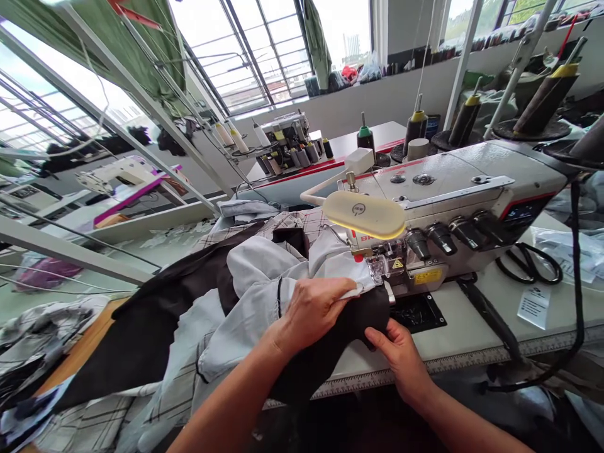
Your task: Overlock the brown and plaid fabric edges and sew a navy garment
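Observation:
My left hand [314,308] is closed, pinching the edge of light grey fabric [257,314] just left of the presser foot area. Under that hand lies black fabric [325,349], which hangs over the table's front edge. My right hand [399,352] pinches the right-hand edge of the black fabric between thumb and fingers. The two fabrics meet at the needle area of an overlock sewing machine [448,189]; its presser foot is partly hidden by a clear guard. A small lamp with a pale oval head [363,214] hangs above the stitching spot.
Thread cones [465,123] stand behind the machine. Scissors [528,263] and a white label [534,306] lie on the right. A measuring tape [472,362] runs along the front edge. Checked fabric [108,418] is piled at left, and a second overlocker [292,138] stands behind.

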Demonstrator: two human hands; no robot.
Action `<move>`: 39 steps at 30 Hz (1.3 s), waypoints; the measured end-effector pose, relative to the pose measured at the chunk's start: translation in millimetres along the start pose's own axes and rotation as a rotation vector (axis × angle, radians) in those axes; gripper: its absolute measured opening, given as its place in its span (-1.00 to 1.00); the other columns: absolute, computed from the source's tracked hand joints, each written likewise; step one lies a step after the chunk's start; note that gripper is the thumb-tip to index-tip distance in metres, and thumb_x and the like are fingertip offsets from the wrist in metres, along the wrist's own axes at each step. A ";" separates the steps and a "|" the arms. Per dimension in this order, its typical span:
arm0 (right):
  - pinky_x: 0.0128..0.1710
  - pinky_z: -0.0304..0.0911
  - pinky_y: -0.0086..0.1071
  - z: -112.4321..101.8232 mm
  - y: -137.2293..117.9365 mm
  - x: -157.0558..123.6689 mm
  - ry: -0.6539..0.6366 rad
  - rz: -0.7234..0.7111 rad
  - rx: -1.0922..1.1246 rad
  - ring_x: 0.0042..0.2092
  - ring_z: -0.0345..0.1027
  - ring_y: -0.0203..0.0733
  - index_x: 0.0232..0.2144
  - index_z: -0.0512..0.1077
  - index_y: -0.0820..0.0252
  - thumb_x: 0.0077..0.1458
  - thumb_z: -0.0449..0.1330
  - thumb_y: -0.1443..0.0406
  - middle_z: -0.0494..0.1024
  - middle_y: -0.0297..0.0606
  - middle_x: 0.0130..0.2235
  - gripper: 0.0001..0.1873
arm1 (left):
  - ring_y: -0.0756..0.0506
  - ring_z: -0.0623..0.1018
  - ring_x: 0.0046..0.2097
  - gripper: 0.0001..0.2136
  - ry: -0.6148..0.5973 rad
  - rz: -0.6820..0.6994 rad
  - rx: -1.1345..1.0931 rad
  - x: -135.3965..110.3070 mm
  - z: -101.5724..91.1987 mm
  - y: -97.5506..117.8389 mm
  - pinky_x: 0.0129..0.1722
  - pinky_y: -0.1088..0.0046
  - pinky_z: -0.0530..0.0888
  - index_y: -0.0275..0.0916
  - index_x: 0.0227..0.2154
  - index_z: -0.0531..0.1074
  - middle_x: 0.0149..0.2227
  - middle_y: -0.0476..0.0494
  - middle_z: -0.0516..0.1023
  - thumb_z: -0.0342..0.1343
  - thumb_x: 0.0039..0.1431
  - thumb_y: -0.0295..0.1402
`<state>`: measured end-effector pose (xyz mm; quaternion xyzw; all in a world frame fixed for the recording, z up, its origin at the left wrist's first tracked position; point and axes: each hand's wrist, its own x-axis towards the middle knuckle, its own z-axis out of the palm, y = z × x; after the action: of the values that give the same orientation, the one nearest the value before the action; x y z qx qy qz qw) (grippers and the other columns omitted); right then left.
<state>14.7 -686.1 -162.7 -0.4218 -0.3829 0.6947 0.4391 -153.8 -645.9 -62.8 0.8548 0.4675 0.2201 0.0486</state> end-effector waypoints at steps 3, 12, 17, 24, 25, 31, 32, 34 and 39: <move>-0.35 0.12 -0.45 1.9 0.4 2.6 -0.008 -0.016 0.075 -0.38 0.15 -0.30 -0.27 0.47 0.23 -0.06 0.27 0.06 0.44 -0.33 -0.41 -0.61 | 0.02 0.48 -0.46 -0.83 -0.029 0.172 0.048 -2.8 7.1 15.6 -0.45 0.55 0.30 -0.23 -0.29 0.44 -0.51 -0.01 0.50 -0.06 0.25 -0.36; -0.34 0.16 -0.45 9.2 1.4 4.4 -0.035 -0.019 0.139 -0.38 0.19 -0.31 -0.32 0.47 0.23 -0.02 0.25 0.09 0.43 -0.35 -0.42 -0.67 | 0.04 0.41 -0.44 -0.84 0.106 0.110 -0.121 -6.6 19.8 23.8 -0.44 0.56 0.33 -0.25 -0.24 0.49 -0.49 -0.04 0.40 0.01 0.22 -0.41; -0.47 0.14 -0.47 11.7 4.2 3.7 -0.047 0.026 0.099 -0.47 0.16 -0.35 -0.35 0.43 0.26 -0.04 0.25 0.07 0.40 -0.36 -0.48 -0.65 | 0.05 0.44 -0.40 -0.86 0.102 0.057 -0.297 -1.5 20.3 23.3 -0.38 0.55 0.37 -0.24 -0.26 0.50 -0.45 -0.05 0.42 0.06 0.20 -0.41; -0.44 0.15 -0.45 11.5 4.9 3.0 -0.038 -0.008 0.046 -0.45 0.18 -0.33 -0.47 0.39 0.27 -0.03 0.24 0.08 0.38 -0.36 -0.51 -0.67 | -0.01 0.42 -0.35 -0.82 0.003 0.179 -0.127 -4.0 33.4 26.0 -0.35 0.48 0.37 -0.24 -0.22 0.49 -0.41 -0.11 0.44 0.00 0.21 -0.40; -0.44 0.15 -0.45 11.5 5.0 3.0 -0.034 0.000 0.038 -0.46 0.19 -0.32 -0.48 0.38 0.27 -0.04 0.24 0.07 0.38 -0.36 -0.52 -0.66 | -0.02 0.43 -0.33 -0.82 0.006 0.177 -0.116 -4.0 33.6 26.3 -0.33 0.47 0.38 -0.23 -0.21 0.49 -0.39 -0.12 0.45 0.00 0.21 -0.40; -0.45 0.15 -0.45 10.8 5.3 4.4 -0.016 -0.013 0.017 -0.46 0.19 -0.32 -0.53 0.36 0.27 -0.06 0.24 0.06 0.37 -0.35 -0.54 -0.65 | -0.05 0.48 -0.24 -0.83 -0.002 0.226 -0.171 -1.5 32.9 25.6 -0.21 0.39 0.42 -0.25 -0.20 0.47 -0.11 -0.19 0.53 0.00 0.21 -0.42; -0.45 0.15 -0.45 10.8 4.8 4.7 -0.018 -0.016 0.014 -0.46 0.19 -0.32 -0.54 0.36 0.26 -0.05 0.23 0.06 0.37 -0.35 -0.54 -0.64 | -0.05 0.49 -0.25 -0.83 -0.001 0.228 -0.192 -0.9 33.1 25.4 -0.21 0.40 0.43 -0.26 -0.20 0.46 -0.11 -0.19 0.54 0.00 0.22 -0.42; -0.46 0.13 -0.45 11.1 3.2 5.1 -0.014 -0.012 -0.002 -0.47 0.18 -0.32 -0.57 0.35 0.26 -0.05 0.22 0.04 0.35 -0.35 -0.56 -0.62 | -0.03 0.50 -0.28 -0.82 0.001 0.220 -0.225 0.2 33.5 25.0 -0.23 0.40 0.43 -0.26 -0.19 0.46 -0.11 -0.19 0.55 0.00 0.22 -0.40; -0.48 0.12 -0.44 13.2 0.5 5.2 0.006 0.007 -0.023 -0.50 0.19 -0.30 -0.60 0.35 0.24 -0.09 0.23 0.02 0.35 -0.35 -0.59 -0.60 | -0.04 0.54 -0.23 -0.81 -0.008 0.232 -0.271 1.5 34.5 23.3 -0.22 0.40 0.43 -0.26 -0.19 0.45 -0.10 -0.23 0.56 -0.05 0.25 -0.41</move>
<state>1.1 -683.6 -159.8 -0.4303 -0.3883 0.6904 0.4329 -120.4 -653.4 -86.6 0.8896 0.3314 0.2817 0.1397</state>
